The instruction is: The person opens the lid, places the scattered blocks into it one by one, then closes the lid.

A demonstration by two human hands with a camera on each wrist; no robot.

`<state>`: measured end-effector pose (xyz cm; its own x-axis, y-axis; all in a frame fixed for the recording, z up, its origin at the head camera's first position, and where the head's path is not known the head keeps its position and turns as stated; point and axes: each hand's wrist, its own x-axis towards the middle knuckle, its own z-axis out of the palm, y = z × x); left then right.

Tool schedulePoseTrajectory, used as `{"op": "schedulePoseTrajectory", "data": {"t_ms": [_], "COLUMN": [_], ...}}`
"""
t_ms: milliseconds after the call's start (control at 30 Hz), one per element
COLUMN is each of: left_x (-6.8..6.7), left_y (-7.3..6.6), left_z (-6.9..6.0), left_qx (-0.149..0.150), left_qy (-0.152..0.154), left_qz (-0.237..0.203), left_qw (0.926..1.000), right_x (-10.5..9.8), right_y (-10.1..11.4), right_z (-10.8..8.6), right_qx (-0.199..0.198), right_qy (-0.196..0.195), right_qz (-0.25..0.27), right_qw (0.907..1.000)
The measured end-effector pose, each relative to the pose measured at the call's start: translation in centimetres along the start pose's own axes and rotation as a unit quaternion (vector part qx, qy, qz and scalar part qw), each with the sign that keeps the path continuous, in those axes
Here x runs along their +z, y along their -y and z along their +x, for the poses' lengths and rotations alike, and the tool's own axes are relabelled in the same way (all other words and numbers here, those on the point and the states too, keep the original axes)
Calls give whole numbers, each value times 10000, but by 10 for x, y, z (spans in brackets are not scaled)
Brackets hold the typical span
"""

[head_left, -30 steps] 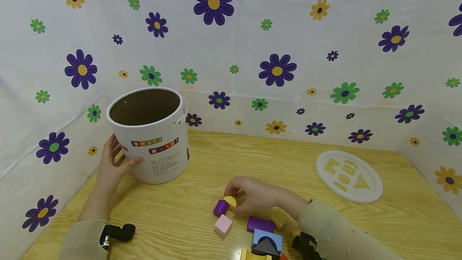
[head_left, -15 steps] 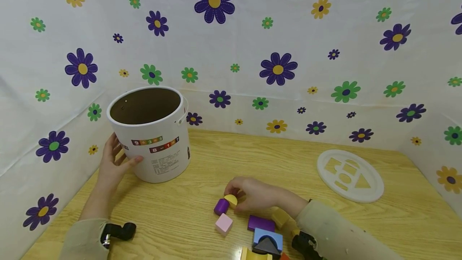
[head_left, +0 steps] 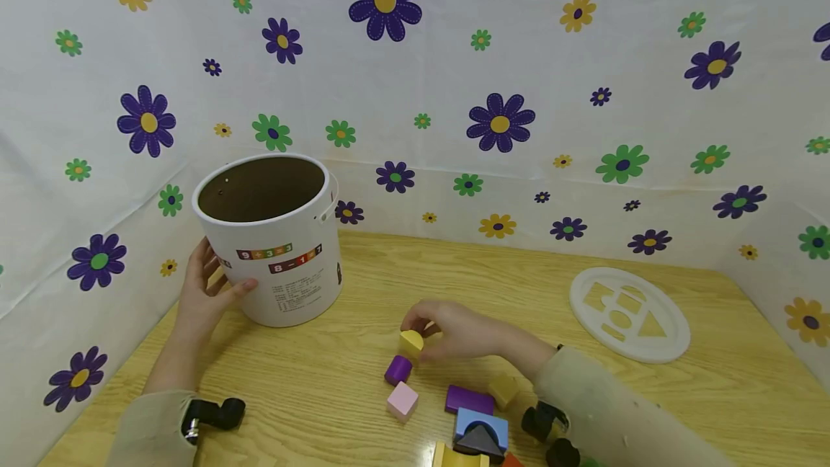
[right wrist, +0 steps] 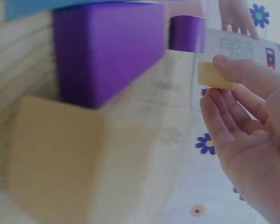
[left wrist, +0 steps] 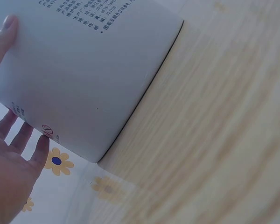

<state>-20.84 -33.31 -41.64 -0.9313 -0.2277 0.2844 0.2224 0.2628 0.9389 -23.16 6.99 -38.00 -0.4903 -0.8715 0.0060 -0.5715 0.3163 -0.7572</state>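
Observation:
A white bucket point(head_left: 285, 258) with printed sums stands at the left of the table. The left hand point(head_left: 204, 301) lies against its left side, thumb on the front and fingers round behind; the left wrist view shows the bucket's wall point(left wrist: 84, 70) between thumb and fingers. Between thumb and fingertips the right hand point(head_left: 463, 331) pinches a yellow half-round block point(head_left: 411, 343), also seen in the right wrist view as a yellow block point(right wrist: 214, 75). Just below it are a purple cylinder point(head_left: 398, 370) and a pink cube point(head_left: 403, 402).
Near the front edge lie a purple block point(head_left: 469, 400), a yellow block point(head_left: 503, 389), a blue arch point(head_left: 480, 427), a dark triangle point(head_left: 478, 441) and a yellow piece point(head_left: 457, 457). A white lid with cut-out shapes point(head_left: 583, 314) rests at the right. Flowered cloth point(head_left: 441, 70) stands behind.
The right hand has moved slightly up and away from the purple cylinder, with the yellow half-round block pinched in it. The left hand and the bucket have stayed in place.

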Motion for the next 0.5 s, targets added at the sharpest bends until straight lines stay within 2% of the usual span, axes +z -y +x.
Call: {"op": "schedulePoseTrajectory", "data": {"t_ms": [267, 500], "left_x": [0, -1], "left_y": [3, 3], "left_z": [0, 0], "left_qx": [4, 21], "left_qy": [43, 18], "left_qz": [42, 91], "left_qw": [10000, 10000], "right_x": [-13, -26], "right_y": [15, 31], "right_z": [16, 30], "right_qx": [-278, -398], "right_qy": [-227, -477], "right_qz": [-414, -557], "right_qw": [9985, 9965]}}
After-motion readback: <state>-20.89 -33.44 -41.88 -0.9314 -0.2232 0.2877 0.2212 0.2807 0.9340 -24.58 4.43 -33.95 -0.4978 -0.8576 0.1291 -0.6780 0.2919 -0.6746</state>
